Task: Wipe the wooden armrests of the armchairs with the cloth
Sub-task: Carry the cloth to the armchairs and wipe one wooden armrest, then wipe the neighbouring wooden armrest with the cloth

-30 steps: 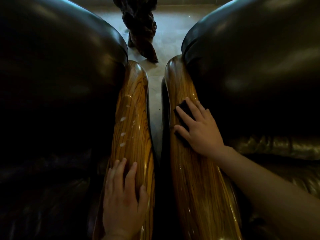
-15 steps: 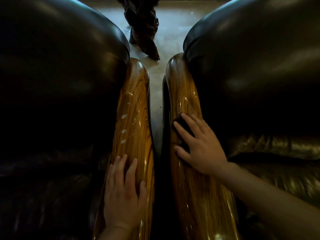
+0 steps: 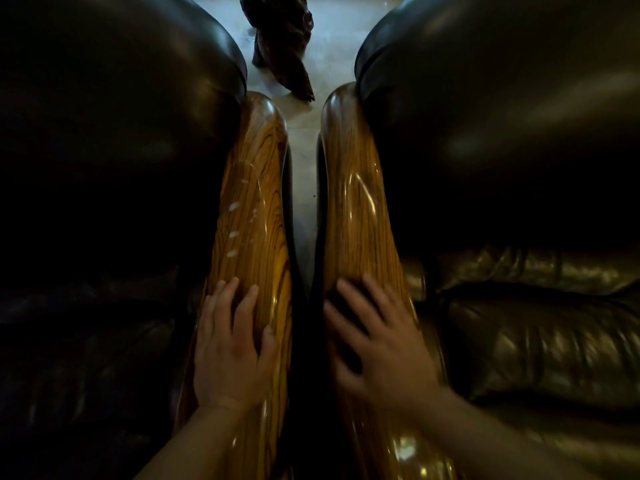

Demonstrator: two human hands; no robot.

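Two glossy wooden armrests run side by side away from me. The left armrest (image 3: 254,188) bears pale smudges along its inner half. My left hand (image 3: 231,351) lies flat on its near part, fingers apart, holding nothing. On the right armrest (image 3: 353,188) my right hand (image 3: 377,348) presses a dark cloth (image 3: 349,306) against the wood, fingers spread over it. Only a dark patch of the cloth shows between and under the fingers. The right hand is motion-blurred.
Dark leather armchairs flank the armrests: the left chair (image 3: 114,140) and the right chair (image 3: 502,126), with a seat cushion (image 3: 536,341) lower right. A narrow gap (image 3: 304,209) with pale floor separates them. A dark carved wooden object (image 3: 284,46) stands on the floor ahead.
My right hand has slid the cloth along the right armrest toward me, from its middle to its near part. My left hand has stayed on the left armrest.
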